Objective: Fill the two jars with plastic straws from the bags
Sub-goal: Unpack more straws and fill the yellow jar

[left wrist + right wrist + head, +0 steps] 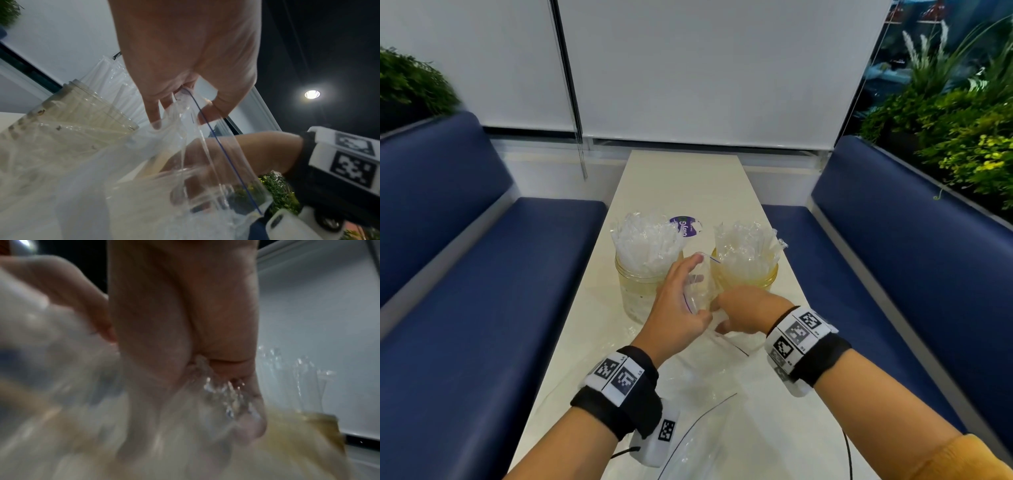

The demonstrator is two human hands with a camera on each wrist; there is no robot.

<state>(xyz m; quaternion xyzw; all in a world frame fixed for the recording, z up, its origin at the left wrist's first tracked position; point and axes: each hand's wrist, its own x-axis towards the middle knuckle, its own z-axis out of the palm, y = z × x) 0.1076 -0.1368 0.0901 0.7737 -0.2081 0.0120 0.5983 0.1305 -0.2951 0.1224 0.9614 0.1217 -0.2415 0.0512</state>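
Two glass jars stand side by side on the table, the left jar and the right jar, each packed with clear-wrapped plastic straws. In front of them my left hand pinches the mouth of a clear zip bag with a blue seal line and holds it up. My right hand is low beside it, seen through the bag's plastic in the left wrist view. Its fingers curl around crinkly clear-wrapped straws. The right wrist view is blurred.
Another clear bag lies flat on the narrow white table near me. A purple round sticker sits behind the jars. Blue padded benches flank the table on both sides, with plants behind them.
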